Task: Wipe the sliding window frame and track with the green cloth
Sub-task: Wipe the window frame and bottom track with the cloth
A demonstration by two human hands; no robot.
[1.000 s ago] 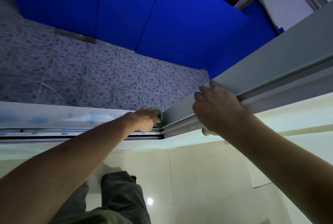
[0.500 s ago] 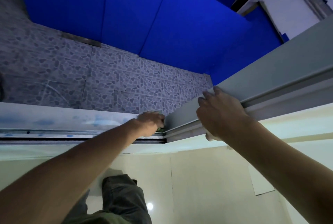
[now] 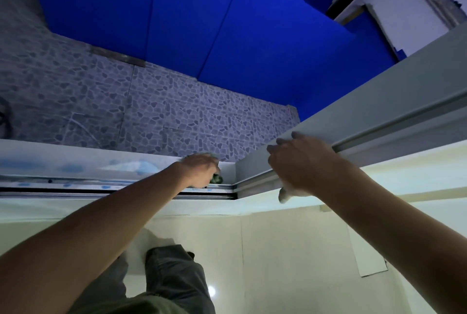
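- Blue wall (image 3: 252, 35) and pebble-pattern tiles (image 3: 177, 111) fill the view beyond the open window; pale floor (image 3: 290, 250) lies below on the near side.
- Left hand (image 3: 199, 169) is curled over the cloth (image 3: 216, 179), pressing it into the track (image 3: 101, 187) at the corner where the track meets the sash (image 3: 366, 121). Only a small green bit shows under the fingers.
- Over the last second the left hand has barely shifted: it stays at the same corner, the cloth now more hidden beneath it.
- Right hand (image 3: 300, 164) keeps its grip on the sash edge, fingers hooked over the top, thumb underneath. No clear slide of the sash.
- Reading: corner scrubbing continues, no stroke along the track has begun.
- Blue smears on the track to the left look untouched, so most of the track likely remains to be wiped.
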